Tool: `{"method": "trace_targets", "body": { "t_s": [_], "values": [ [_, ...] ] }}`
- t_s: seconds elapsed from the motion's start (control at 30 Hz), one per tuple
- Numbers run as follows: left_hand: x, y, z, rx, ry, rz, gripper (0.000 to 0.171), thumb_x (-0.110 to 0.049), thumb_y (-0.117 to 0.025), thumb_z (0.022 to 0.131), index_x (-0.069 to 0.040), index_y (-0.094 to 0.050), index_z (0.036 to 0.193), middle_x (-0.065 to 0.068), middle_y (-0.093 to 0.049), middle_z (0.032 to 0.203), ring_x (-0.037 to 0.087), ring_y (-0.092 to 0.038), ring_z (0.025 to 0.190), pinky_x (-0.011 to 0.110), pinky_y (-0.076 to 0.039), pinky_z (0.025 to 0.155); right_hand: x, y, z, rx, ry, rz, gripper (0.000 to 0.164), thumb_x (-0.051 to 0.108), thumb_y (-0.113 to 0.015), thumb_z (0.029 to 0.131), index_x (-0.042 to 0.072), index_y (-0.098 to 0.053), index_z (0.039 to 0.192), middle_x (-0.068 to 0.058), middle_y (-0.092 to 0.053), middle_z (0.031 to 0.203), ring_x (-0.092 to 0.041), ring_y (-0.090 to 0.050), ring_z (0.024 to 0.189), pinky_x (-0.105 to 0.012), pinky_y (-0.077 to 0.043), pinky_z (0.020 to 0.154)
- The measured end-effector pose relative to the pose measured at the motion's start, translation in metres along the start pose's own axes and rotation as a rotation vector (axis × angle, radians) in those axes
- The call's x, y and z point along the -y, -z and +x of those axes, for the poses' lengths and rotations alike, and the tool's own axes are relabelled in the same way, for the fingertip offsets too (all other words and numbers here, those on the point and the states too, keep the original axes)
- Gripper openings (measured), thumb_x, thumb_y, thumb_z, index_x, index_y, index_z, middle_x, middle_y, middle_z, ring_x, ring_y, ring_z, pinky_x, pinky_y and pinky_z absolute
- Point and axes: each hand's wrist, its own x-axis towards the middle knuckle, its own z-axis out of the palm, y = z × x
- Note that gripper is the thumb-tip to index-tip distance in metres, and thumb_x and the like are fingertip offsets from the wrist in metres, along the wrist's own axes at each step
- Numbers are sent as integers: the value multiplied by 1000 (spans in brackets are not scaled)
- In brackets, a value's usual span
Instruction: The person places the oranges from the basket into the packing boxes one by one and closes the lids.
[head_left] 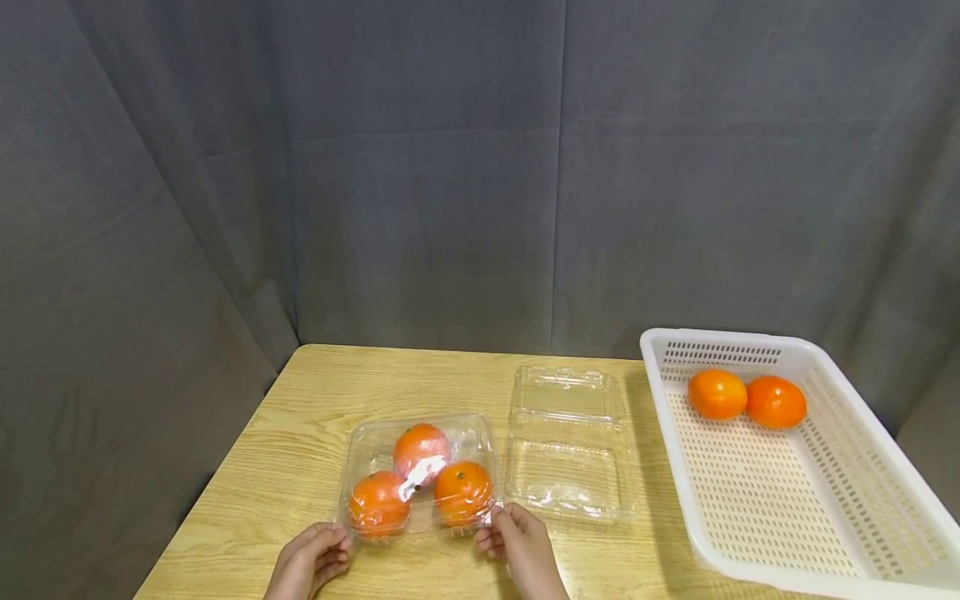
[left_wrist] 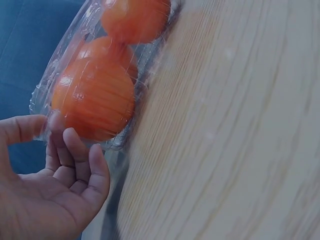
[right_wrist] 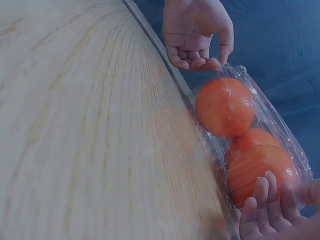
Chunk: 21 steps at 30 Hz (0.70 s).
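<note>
A clear plastic clamshell box [head_left: 367, 450] with its lid down lies on the table, three oranges [head_left: 462, 493] inside. At its near left corner my left hand [head_left: 309, 557] pinches the rim between thumb and index finger. In the left wrist view that left hand [left_wrist: 57, 187] has its other fingers loosely bent below the corner. My right hand [head_left: 522, 546] pinches the near right corner of the same box. The right wrist view shows the right hand [right_wrist: 280, 217] low at the box's end, its thumb partly cut off by the frame.
A second clear clamshell box [head_left: 566, 467] lies opened flat just right of the filled one. Farther right stands a white perforated basket [head_left: 757, 492] holding two oranges [head_left: 717, 394]. Grey curtains [head_left: 420, 208] hang behind and left of the wooden table [head_left: 255, 467].
</note>
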Motion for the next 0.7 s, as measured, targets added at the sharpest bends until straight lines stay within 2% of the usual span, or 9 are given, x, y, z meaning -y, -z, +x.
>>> {"method": "trace_targets", "body": {
  "t_s": [0.3,0.53,0.7],
  "values": [
    [-1,1,-1,-8,-37,-18,19,-5,-47,98,-1,-62,87,2,-58,78,16,-56,75,26,-53,69,-1,-1,2,27,27,-16,30,16,-45,105,-3,-59,86,-2,-66,79,-15,-64,74,-23,-55,67],
    [-1,10,2,-12,-21,-52,16,-6,-47,100,-1,-60,92,1,-58,80,14,-55,74,26,-54,69,1,-10,6,50,73,-23,30,13,-45,105,-5,-58,85,-4,-65,78,-16,-63,73,-22,-55,65],
    [-4,17,7,-15,-2,-94,14,-9,-44,102,-2,-56,97,0,-55,81,14,-54,75,28,-53,69,0,-23,13,49,67,-5,30,12,-44,105,-4,-59,85,-3,-64,76,-14,-62,70,-23,-54,63]
  ]
}}
